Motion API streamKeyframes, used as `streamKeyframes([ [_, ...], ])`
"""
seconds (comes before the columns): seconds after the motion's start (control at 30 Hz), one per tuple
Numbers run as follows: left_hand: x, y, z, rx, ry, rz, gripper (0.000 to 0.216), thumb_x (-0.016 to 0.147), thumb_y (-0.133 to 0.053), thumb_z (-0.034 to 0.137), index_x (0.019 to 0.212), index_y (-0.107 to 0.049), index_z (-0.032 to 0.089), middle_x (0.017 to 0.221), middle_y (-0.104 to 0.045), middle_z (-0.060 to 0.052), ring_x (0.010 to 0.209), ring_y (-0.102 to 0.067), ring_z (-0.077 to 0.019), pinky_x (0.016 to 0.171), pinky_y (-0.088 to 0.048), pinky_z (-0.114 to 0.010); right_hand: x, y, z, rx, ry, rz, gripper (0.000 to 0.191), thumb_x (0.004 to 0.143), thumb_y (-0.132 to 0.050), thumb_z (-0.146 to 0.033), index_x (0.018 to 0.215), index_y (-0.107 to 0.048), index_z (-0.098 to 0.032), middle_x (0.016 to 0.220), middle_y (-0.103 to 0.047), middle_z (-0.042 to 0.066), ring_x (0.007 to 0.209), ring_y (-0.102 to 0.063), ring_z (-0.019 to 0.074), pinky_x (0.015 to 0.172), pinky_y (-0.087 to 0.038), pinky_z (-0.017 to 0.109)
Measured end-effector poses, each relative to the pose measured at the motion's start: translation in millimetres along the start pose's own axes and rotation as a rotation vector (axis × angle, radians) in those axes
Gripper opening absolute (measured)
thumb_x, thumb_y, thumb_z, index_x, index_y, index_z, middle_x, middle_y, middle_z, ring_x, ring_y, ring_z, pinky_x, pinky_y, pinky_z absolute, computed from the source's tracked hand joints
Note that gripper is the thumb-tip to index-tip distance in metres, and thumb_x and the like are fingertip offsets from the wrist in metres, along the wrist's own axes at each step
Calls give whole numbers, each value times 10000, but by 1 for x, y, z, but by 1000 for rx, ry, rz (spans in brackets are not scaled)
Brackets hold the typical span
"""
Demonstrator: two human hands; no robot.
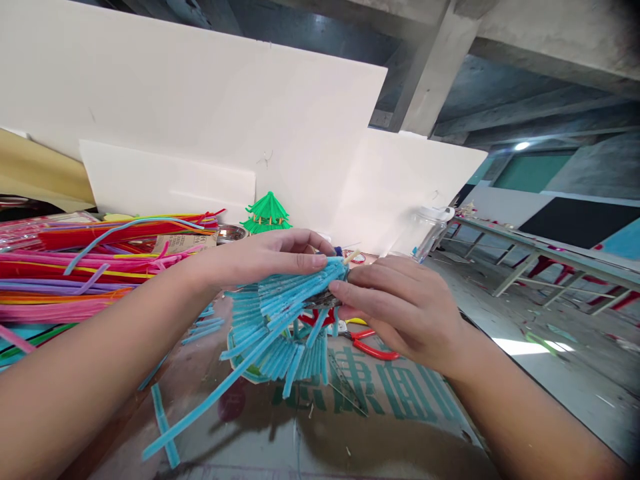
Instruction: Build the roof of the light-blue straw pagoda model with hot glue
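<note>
Between my two hands is a tiered, roof-like model (pixel 273 357) covered in light blue pipe cleaners. My left hand (pixel 287 253) grips its upper tier from above, thumb and fingers closed on the blue strips. On the other side, my right hand (pixel 400 303) pinches the tier's edge near a pale stick (pixel 353 256) that pokes out at the top. One long blue pipe cleaner (pixel 200 413) sticks out from the model toward the lower left. Red shows under the upper tier. The right fingertips are partly hidden behind the model.
Red-handled pliers (pixel 375 347) lie beyond the model. Bundles of coloured pipe cleaners (pixel 75 273) fill the left side. A green pipe-cleaner roof model (pixel 270 213) stands behind, before white boards (pixel 200 100). Cut blue pieces (pixel 165 427) lie at lower left; a clear jar (pixel 430 230) stands right.
</note>
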State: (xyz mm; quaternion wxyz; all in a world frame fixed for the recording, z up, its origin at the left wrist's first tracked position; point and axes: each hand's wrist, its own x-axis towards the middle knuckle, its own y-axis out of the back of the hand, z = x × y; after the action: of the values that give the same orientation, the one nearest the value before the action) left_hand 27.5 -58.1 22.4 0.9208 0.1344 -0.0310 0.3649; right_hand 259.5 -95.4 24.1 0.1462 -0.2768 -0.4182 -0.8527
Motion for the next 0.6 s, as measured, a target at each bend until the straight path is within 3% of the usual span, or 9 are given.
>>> streamKeyframes([
  [0.33, 0, 0, 2, 20, -9, 10, 334, 854, -608, 452, 1109, -576, 239, 1102, -608, -21, 997, -589, -183, 856, -467, -316, -4, -5, 0, -18, -3, 24, 174, 892, -597, -203, 1063, -607, -170, 872, -696, 73, 786, -629, 171, 674, -459, 295],
  [0.6, 0, 2, -1, 3, 9, 42, 293, 836, -625, 447, 1072, -600, 275, 1086, -622, 4, 1013, -593, -191, 834, -467, -287, -4, 7, 8, 10, -79, 34, 211, 882, -602, -197, 1092, -617, -180, 915, -696, 76, 829, -636, 178, 695, -481, 297],
])
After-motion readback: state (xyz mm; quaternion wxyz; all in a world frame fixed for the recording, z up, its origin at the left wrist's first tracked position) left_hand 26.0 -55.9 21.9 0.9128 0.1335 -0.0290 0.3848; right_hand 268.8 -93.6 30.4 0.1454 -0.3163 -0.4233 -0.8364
